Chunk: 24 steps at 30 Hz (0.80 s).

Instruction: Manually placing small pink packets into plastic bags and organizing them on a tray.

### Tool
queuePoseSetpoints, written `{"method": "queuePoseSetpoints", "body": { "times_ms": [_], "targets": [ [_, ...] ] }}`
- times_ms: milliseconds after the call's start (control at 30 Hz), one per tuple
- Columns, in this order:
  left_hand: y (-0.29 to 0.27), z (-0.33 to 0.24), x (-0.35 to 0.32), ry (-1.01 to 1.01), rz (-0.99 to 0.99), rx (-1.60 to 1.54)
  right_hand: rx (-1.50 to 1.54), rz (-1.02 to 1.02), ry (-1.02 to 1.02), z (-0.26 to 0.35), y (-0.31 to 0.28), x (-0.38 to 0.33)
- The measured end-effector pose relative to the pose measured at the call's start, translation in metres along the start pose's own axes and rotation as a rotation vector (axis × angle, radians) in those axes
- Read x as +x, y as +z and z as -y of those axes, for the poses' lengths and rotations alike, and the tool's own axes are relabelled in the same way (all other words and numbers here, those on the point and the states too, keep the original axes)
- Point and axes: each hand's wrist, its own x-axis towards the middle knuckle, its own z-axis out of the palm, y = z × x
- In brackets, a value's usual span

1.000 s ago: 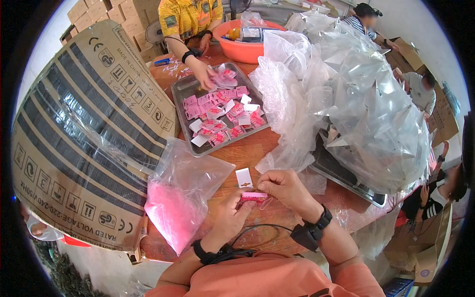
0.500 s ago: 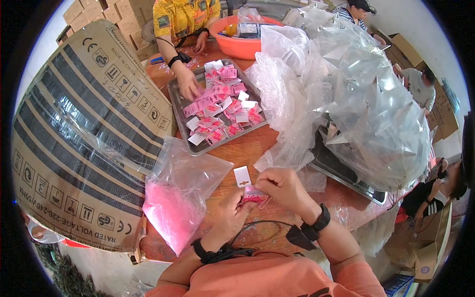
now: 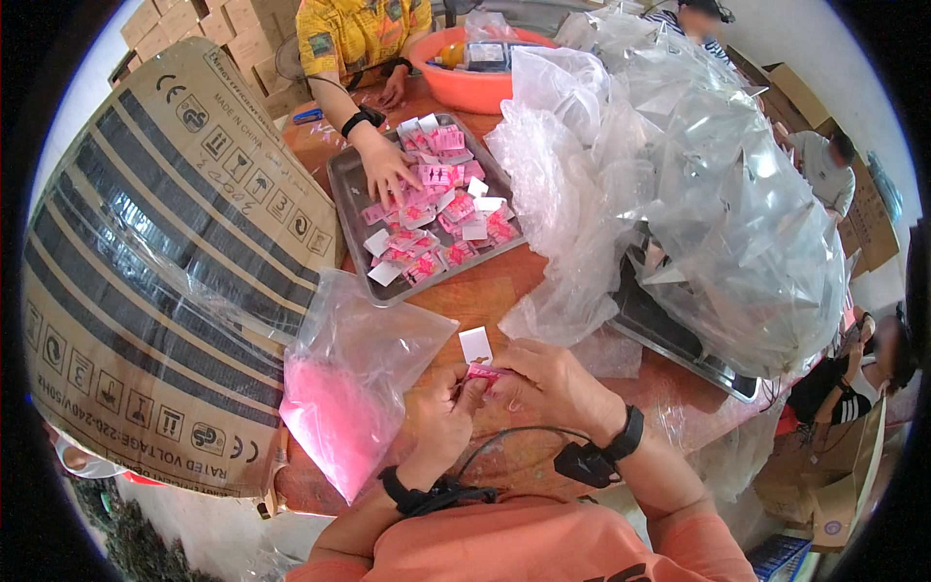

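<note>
A small pink packet with a white hanging card [image 3: 475, 344] is pinched between my two hands, close in front of my chest. My left hand [image 3: 447, 403] grips its left side, with the thumb on the pink part [image 3: 482, 372]. On the right, my right hand [image 3: 545, 381] holds the other side, fingers bent around it; its fingertips partly hide the packet. Farther off, a grey metal tray [image 3: 427, 284] carries many such pink packets with white cards [image 3: 464, 227]. A co-worker's hand [image 3: 388, 176] rests over the packets in that tray.
Left of my hands lies a clear plastic bag [image 3: 349, 412] with pink stuff inside, beside a large cardboard box [image 3: 184, 281]. A heap of clear plastic bags [image 3: 718, 204] covers the right of the wooden table [image 3: 436, 335]. An orange basin [image 3: 456, 89] stands at the back.
My right hand has turned and closed lower over the packet, hiding more of its pink part. The co-worker's hand has shifted slightly right over the tray, fingers more spread.
</note>
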Motion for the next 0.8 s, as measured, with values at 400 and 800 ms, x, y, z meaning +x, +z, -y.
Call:
{"method": "queuePoseSetpoints", "body": {
  "times_ms": [400, 800],
  "targets": [
    [-0.030, -0.022, 0.079, 0.167, -0.049, 0.176, 0.136, -0.272, 0.329, -0.037, 0.022, 0.001],
    [-0.137, -0.017, 0.323, -0.107, -0.453, 0.101, 0.194, -0.053, 0.658, -0.087, 0.027, -0.067]
  ]
}}
